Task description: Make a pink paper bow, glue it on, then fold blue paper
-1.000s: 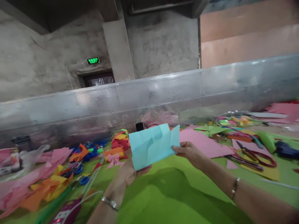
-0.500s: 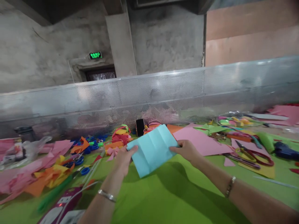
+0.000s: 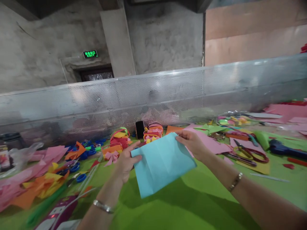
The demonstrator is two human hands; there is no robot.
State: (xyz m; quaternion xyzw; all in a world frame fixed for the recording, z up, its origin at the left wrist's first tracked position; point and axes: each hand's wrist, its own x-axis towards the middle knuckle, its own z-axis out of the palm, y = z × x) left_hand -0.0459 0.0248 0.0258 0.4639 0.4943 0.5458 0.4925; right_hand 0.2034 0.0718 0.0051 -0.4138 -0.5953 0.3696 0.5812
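**Two hands holding a creased blue sheet above a green work surface**

Far left: pink and orange paper scraps [image 3: 35, 182] and blue scissors [image 3: 76, 166] lie on the green table [image 3: 192, 207]. Left of centre: the left hand [image 3: 124, 163] pinches the left edge of the light blue paper sheet [image 3: 163, 163]. The sheet is held just above the table, unfolded and creased. The right hand [image 3: 192, 143] grips its upper right corner. Behind stands a black phone [image 3: 139, 129]. Right: a pink sheet [image 3: 211, 142] and red scissors [image 3: 249, 153].
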